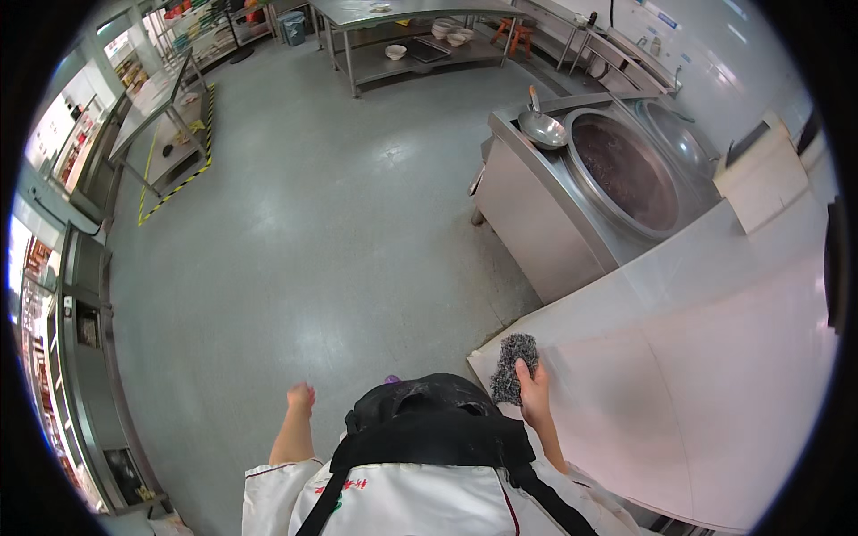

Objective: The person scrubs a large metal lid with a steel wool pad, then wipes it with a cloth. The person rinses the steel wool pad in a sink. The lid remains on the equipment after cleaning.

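Note:
My right hand (535, 395) grips a fuzzy grey scrubbing cloth (513, 364), with the thumb pressed on its near side. The cloth is held up by the corner of a white wall or panel (617, 393) on my right; I cannot tell whether they touch. My left hand (302, 397) hangs over the grey floor at my left side. Its fingers are curled in, and nothing shows in them.
Ahead on the right stands a steel cooking station (554, 223) with a large round pot (626, 170) of dark liquid and a steel ladle pan (542, 129). A steel table (402, 13) with bowls (396, 53) below is at the back. Steel cabinets (89, 357) line the left.

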### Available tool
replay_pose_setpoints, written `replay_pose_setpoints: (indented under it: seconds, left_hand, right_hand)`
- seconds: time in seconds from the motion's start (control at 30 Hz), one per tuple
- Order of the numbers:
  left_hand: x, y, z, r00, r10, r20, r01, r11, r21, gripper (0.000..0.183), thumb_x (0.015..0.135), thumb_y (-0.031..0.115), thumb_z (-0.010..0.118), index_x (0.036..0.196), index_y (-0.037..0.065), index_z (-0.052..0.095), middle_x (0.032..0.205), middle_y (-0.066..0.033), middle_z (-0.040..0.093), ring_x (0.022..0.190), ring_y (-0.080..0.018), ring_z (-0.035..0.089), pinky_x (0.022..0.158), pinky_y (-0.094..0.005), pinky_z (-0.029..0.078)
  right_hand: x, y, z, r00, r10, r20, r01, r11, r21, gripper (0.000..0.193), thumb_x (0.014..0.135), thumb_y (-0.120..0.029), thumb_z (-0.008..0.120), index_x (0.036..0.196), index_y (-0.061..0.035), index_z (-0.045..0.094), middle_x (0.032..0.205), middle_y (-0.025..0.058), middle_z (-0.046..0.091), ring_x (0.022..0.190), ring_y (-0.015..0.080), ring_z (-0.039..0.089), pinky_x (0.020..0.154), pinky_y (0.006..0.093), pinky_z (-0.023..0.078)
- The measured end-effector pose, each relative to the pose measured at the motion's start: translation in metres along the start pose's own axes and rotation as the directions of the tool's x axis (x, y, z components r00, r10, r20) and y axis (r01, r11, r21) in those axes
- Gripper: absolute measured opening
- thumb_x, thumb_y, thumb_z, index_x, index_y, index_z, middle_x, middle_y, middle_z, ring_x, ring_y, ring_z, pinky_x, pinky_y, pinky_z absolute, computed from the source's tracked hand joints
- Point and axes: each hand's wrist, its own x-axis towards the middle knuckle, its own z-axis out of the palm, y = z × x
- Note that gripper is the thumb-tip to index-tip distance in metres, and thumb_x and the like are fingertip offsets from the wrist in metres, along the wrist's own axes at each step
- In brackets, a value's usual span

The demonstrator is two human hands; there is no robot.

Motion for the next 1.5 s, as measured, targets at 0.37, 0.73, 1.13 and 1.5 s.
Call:
replay_pose_setpoints:
  seconds: [0.37,0.73,1.13,1.5]
  left_hand:
    - [-0.155,0.368,0.35,0.358,0.277,0.892,-0.542,0.839,-0.043,0.039,0.108,0.026,0.061,0.143,0.007,0.06,0.133,-0.0085,0.069,0.123,-0.019,0.065,0.105,-0.0356,0.052]
    - [-0.188,0.621,0.448,0.294,0.54,0.789,-0.699,0.684,-0.208,0.041,0.104,0.023,0.071,0.14,0.003,0.064,0.129,-0.0069,0.07,0.122,-0.0154,0.063,0.106,-0.0343,0.05]
    - [-0.091,0.864,0.687,0.265,0.442,0.857,-0.562,0.793,-0.235,0.027,0.097,0.005,0.077,0.121,0.003,0.067,0.097,0.001,0.069,0.093,-0.0082,0.065,0.087,-0.0253,0.053]
    - [-0.134,1.046,1.032,-0.082,-0.202,0.976,-0.563,0.817,0.122,0.028,0.099,0.005,0.074,0.126,0.005,0.066,0.11,0.0,0.07,0.103,-0.0095,0.065,0.097,-0.0283,0.053]
  right_hand:
    - [0.205,-0.114,0.219,0.986,-0.154,0.06,0.139,0.969,0.202,0.027,0.111,-0.021,0.06,0.123,0.0019,0.067,0.109,0.0043,0.073,0.091,0.0104,0.067,0.081,0.0305,0.058]
    - [0.478,-0.208,0.391,0.94,-0.059,0.335,0.044,0.998,0.052,0.026,0.111,-0.026,0.061,0.098,-0.0054,0.068,0.083,-0.0083,0.057,0.072,0.0016,0.047,0.063,0.0233,0.038]
    - [0.742,-0.348,0.523,0.962,0.021,0.271,-0.06,0.989,0.137,0.037,0.112,-0.027,0.06,0.135,0.0015,0.064,0.113,0.0049,0.071,0.101,0.0088,0.064,0.089,0.0255,0.054]
    - [0.971,-0.44,0.458,0.942,-0.308,-0.135,0.322,0.941,0.103,0.081,0.086,0.006,0.082,0.157,-0.001,0.044,0.139,0.0147,0.065,0.121,0.0201,0.068,0.104,0.035,0.056]
